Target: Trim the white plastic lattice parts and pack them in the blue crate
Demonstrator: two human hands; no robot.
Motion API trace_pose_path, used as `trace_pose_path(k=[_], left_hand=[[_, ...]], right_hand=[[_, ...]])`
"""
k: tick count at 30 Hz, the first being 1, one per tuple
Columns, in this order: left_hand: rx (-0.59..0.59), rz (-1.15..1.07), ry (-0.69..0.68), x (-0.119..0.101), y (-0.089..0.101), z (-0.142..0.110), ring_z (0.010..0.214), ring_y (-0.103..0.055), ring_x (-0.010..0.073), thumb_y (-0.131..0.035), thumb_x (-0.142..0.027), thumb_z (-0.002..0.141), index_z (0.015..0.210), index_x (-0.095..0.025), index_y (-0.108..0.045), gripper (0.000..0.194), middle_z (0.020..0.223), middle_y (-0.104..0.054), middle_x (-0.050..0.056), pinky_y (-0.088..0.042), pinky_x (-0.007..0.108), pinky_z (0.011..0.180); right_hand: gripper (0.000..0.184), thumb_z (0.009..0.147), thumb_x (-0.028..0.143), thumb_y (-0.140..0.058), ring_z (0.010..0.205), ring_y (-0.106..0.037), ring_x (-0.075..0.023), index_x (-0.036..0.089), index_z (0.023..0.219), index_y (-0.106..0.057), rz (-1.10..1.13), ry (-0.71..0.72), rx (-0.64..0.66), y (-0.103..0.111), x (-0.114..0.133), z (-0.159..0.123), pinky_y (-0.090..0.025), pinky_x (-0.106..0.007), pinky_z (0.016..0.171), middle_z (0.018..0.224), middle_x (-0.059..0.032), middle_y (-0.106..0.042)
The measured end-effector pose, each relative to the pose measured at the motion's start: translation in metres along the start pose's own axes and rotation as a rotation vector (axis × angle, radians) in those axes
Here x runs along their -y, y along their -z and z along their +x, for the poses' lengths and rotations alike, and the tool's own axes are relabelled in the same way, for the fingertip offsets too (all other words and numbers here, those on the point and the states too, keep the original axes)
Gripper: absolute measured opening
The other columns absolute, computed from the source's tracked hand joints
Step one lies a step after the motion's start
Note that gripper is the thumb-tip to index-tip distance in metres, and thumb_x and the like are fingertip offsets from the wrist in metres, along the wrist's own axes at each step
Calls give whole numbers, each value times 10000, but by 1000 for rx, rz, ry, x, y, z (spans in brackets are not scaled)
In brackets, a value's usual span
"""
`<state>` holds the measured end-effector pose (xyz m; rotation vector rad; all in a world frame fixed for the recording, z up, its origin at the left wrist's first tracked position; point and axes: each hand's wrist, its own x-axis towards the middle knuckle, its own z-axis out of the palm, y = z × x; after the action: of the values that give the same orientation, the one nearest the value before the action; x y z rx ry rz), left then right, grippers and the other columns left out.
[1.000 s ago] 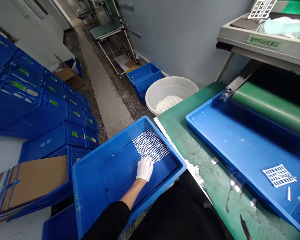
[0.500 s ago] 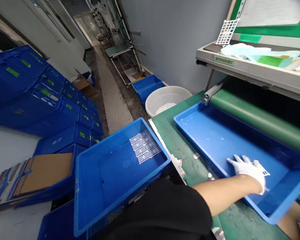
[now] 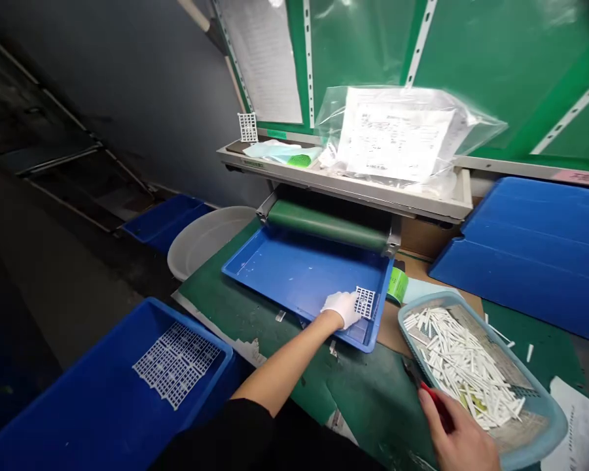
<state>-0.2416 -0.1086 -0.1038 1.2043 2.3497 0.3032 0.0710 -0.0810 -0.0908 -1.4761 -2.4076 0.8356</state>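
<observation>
My left hand (image 3: 341, 309), in a white glove, rests in a shallow blue tray (image 3: 285, 268) and holds a small white plastic grid piece (image 3: 364, 302) by its edge. My right hand (image 3: 456, 435) is bare and grips red-handled snips (image 3: 427, 389), their tips near a pale blue basket (image 3: 515, 356). That basket is heaped with loose white plastic strips (image 3: 464, 366). A joined white grid sheet (image 3: 177, 363) lies in a blue crate (image 3: 191, 327) at the lower left.
The tray sits on a green mat (image 3: 235, 307) beneath a green roller (image 3: 326, 226). Above, a shelf (image 3: 343, 186) carries a plastic bag of papers (image 3: 397, 134). A white bucket (image 3: 206, 239) stands at the left, and a blue sheet (image 3: 525, 255) lies at the right.
The view has swung right, bringing the basket and snips into sight. My gloved hand has gone from the crate's grid sheet to the blue tray, now with a small grid piece.
</observation>
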Motion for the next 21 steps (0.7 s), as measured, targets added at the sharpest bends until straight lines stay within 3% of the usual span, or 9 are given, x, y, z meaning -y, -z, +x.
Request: trace_pose_path(k=[3,6,11,13,16,21], left_hand=[[-22,19,37,15,16,-15,1180,-601,328,-616,-364,835,1194,-221,-627,386,1214,-667,135,-427,447,1031],[-12,-8,118,19,21,-14,1160,-621,303,-584,-423,866,1131,-229,-656,336,1186,-684,119,-450,410,1005],[12,-102,307,-10,-3,21,1107,-645,335,-752,-459,757,1241,-108,-582,622,1239,-638,207,-513,384,874],[37,-148,314,-18,-11,32,1066,-658,279,-729,-412,814,1201,-107,-601,510,1186,-662,157,-520,377,875],[98,-201,279,-13,-11,35,991,-659,203,-656,-391,902,1076,-142,-652,304,1082,-679,73,-536,387,881],[88,-271,282,10,-6,22,950,-667,187,-673,-401,875,1017,-147,-666,291,1031,-704,67,-531,336,869]], right_hand=[[598,828,801,-405,889,-675,-292,297,1029,-656,-69,68,2,-4,18,16,-531,-411,702,1029,-45,-708],[612,889,766,-328,931,-651,-300,261,1082,-614,-208,105,-43,-7,43,26,-496,-411,685,1058,-72,-677],[588,936,712,-275,882,-635,-298,224,979,-601,-420,128,-5,-7,78,49,-423,-372,573,939,-86,-643],[573,940,703,-289,845,-632,-285,217,931,-592,-445,114,-11,-2,86,55,-402,-354,558,906,-86,-634],[534,953,665,-323,863,-627,-273,202,947,-589,-464,126,-67,2,87,56,-401,-335,578,917,-95,-633],[507,967,615,-370,911,-620,-266,166,993,-607,-451,125,-114,-10,87,49,-417,-327,630,940,-119,-632]])
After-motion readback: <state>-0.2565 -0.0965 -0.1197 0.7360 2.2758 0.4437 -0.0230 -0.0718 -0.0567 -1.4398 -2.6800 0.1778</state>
